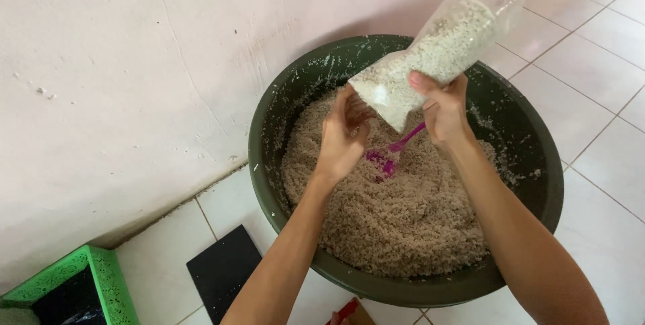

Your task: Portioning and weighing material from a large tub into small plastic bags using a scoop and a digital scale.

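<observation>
both hands grasp a clear bag (pixel 437 50) of grain over the basin (pixel 282 97) – left hand (pixel 342 138) at its lower corner, right hand (pixel 443 107) clenched round its middle. a pink spoon (pixel 391 154) lies on the grain – the basin sits on the floor by the wall.

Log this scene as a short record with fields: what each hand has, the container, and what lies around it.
left hand: at the bag's lower end, over the grain
right hand: grip shut on the bag, clear plastic, tilted, part full of pale grain
spoon: purple, lying on the grain below the hands
basin: dark green, round, on the tiled floor by the wall, holds a mound of brownish grain
nearby: green basket and black slab on the floor
</observation>
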